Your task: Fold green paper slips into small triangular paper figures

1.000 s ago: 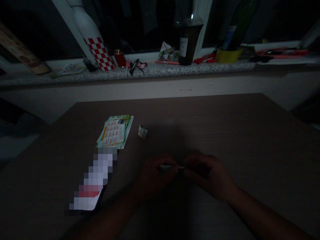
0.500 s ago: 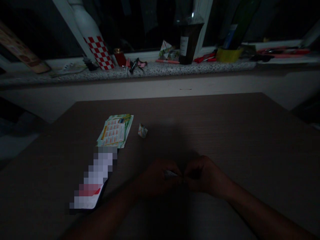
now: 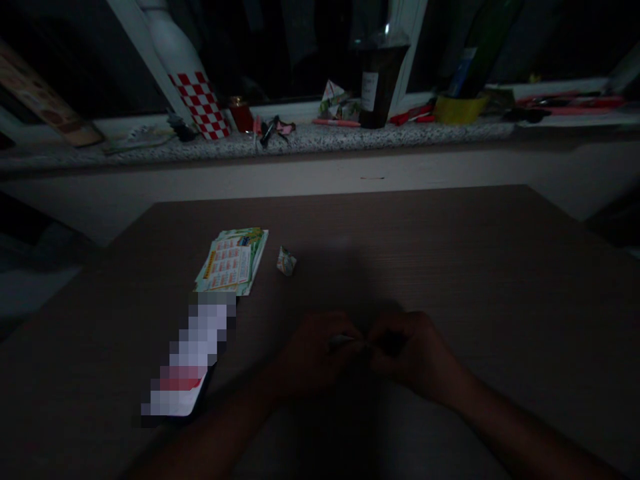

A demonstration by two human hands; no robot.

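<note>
My left hand (image 3: pixel 320 350) is closed around a small piece of folded paper (image 3: pixel 341 340), whose pale edge shows between thumb and forefinger. Its fingertips meet those of my right hand (image 3: pixel 407 350), which is closed in a pinch at the paper's right end. What lies right between the fingertips is too dark to make out. Beyond my left hand, a small folded paper shape (image 3: pixel 286 261) with pointed corners stands on the table. A stack of printed paper slips (image 3: pixel 230 263) lies to its left.
A phone with a blurred screen (image 3: pixel 193 357) lies left of my hands on the wooden table (image 3: pixel 475 267). Along the stone windowsill (image 3: pixel 310 139) stand a red-and-white checkered bottle (image 3: pixel 203 103), a dark plastic cup (image 3: pixel 377 87), yellow tape (image 3: pixel 460 110) and several small items.
My right hand has tilted slightly and its fingertips have risen a little. The paper's visible edge in my left hand looks narrower. The things on the table lie as before.
</note>
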